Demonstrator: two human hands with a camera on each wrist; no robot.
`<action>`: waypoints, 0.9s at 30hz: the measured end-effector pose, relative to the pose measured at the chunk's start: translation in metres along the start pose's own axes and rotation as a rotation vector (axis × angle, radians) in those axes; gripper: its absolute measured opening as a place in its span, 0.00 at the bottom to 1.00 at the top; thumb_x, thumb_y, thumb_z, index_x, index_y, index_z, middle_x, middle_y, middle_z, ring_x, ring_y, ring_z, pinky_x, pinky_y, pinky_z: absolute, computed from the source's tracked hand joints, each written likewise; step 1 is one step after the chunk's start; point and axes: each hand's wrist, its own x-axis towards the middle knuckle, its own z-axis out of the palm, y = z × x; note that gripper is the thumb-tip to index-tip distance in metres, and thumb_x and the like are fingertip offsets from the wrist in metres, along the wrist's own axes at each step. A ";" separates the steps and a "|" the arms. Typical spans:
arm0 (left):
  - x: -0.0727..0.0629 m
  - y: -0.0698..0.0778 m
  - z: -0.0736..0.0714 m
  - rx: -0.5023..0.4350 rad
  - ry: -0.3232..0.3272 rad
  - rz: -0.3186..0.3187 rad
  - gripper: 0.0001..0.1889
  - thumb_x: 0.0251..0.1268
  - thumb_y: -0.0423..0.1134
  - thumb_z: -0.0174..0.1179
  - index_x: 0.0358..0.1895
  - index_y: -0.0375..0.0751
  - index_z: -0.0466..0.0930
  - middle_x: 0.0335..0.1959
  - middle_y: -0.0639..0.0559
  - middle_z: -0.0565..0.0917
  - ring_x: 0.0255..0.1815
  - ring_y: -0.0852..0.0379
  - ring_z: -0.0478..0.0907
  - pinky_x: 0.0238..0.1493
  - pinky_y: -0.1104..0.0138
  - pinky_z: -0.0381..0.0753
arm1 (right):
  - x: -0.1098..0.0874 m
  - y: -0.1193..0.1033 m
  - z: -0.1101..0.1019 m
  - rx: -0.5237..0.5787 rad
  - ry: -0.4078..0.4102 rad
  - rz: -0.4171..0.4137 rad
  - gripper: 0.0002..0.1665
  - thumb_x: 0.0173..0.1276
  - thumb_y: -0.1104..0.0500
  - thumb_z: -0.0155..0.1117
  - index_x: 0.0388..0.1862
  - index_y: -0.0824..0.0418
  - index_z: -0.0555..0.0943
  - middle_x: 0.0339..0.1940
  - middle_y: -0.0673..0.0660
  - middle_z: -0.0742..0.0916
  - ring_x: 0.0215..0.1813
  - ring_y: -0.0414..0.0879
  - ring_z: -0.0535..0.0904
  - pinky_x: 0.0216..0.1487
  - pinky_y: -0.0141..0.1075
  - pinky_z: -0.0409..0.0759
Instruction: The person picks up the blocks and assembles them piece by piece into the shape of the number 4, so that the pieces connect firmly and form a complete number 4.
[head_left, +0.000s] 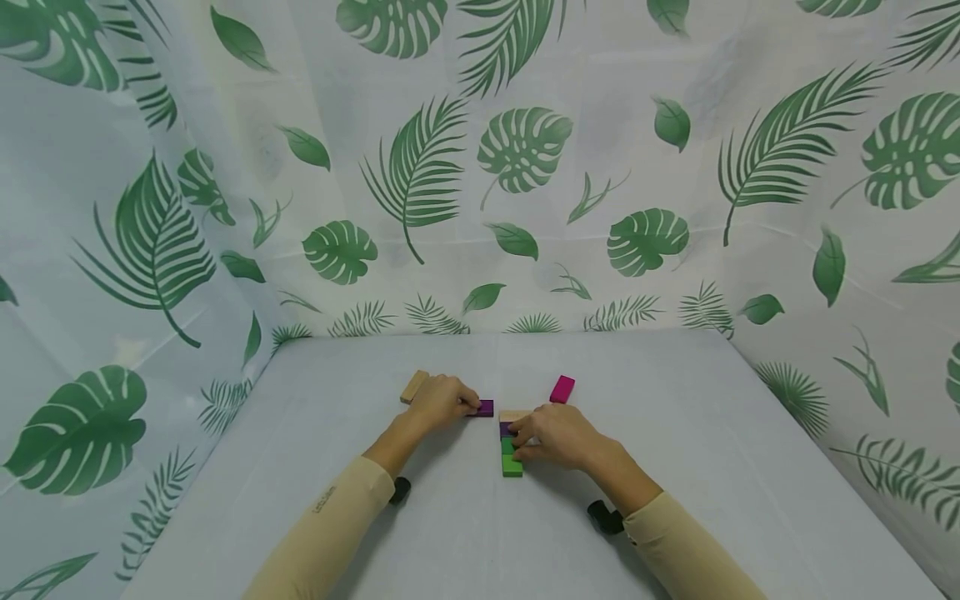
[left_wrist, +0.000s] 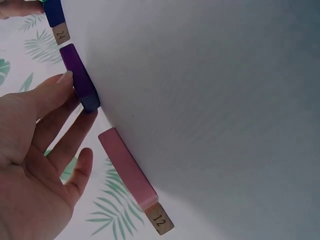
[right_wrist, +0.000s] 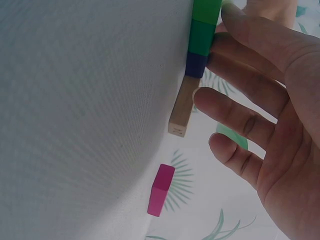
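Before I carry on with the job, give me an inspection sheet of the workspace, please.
Surface: pale tabletop, looks flat.
Job's things: purple block, apart from a row of wooden, dark blue and two green blocks; magenta block right, loose wooden block left. Pink surface beside a "12" in left wrist view; one block or two, unclear.
Clutter: nothing seen.
Hands: left hand pinches the purple block; right hand touches the row; black devices at both wrists.
Cables: nothing seen.
Surroundings: leaf-print backdrop.
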 end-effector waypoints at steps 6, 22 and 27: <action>-0.004 0.003 -0.003 -0.044 -0.048 -0.022 0.05 0.66 0.37 0.72 0.41 0.47 0.94 0.46 0.54 0.92 0.52 0.51 0.89 0.56 0.58 0.86 | 0.001 0.000 -0.001 0.001 -0.014 0.023 0.16 0.63 0.43 0.78 0.45 0.49 0.94 0.54 0.47 0.92 0.54 0.46 0.88 0.50 0.40 0.87; -0.009 0.008 -0.004 -0.039 -0.080 -0.018 0.05 0.67 0.37 0.71 0.42 0.48 0.95 0.48 0.55 0.92 0.53 0.53 0.88 0.55 0.59 0.86 | 0.000 -0.001 0.000 0.007 -0.002 0.000 0.16 0.63 0.44 0.79 0.44 0.49 0.94 0.54 0.47 0.92 0.53 0.45 0.89 0.47 0.38 0.87; -0.009 0.007 -0.003 -0.053 -0.071 -0.012 0.05 0.67 0.37 0.71 0.42 0.48 0.95 0.48 0.55 0.92 0.53 0.53 0.89 0.54 0.59 0.86 | 0.000 0.000 0.000 0.007 -0.001 0.002 0.16 0.63 0.44 0.79 0.44 0.49 0.94 0.54 0.47 0.92 0.53 0.45 0.89 0.47 0.39 0.87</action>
